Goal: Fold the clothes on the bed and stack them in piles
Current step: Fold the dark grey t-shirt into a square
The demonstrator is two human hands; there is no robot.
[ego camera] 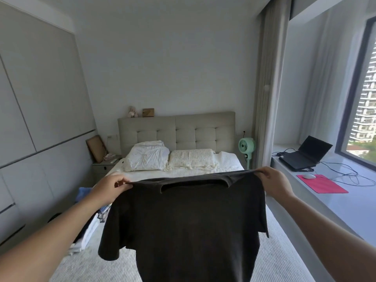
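From the head camera, the dark T-shirt (187, 220) is up in the air, spread wide between both hands and hanging over the foot of the bed (284, 257), neck opening at the top, sleeves drooping at either side. The left hand (110, 185), out at about nine o'clock from the collar, pinches one shoulder seam, thumb and fingers (124, 183) curled tight on the fabric. The right hand (272, 180), over at three o'clock, grips the other shoulder, fingers wrapped round the edge of the cloth. The shirt's lower hem runs off the bottom of the view, so I can't tell whether it touches the covers. Down at eight o'clock from the shirt, along the bed's left edge, there's a stack of clothes (89, 228), white pieces with some blue and patterned cloth above them, partly hidden behind the left forearm. Straight ahead at twelve o'clock, two pillows (168, 157) lean at the tufted headboard (177, 131), with a small soft toy (132, 112) sitting on top of it. At two o'clock a green fan (246, 147) stands beside the curtain, and further right on the window ledge sit an open laptop (305, 153), a mouse (308, 176) on a red mat (321, 183) and trailing cables.
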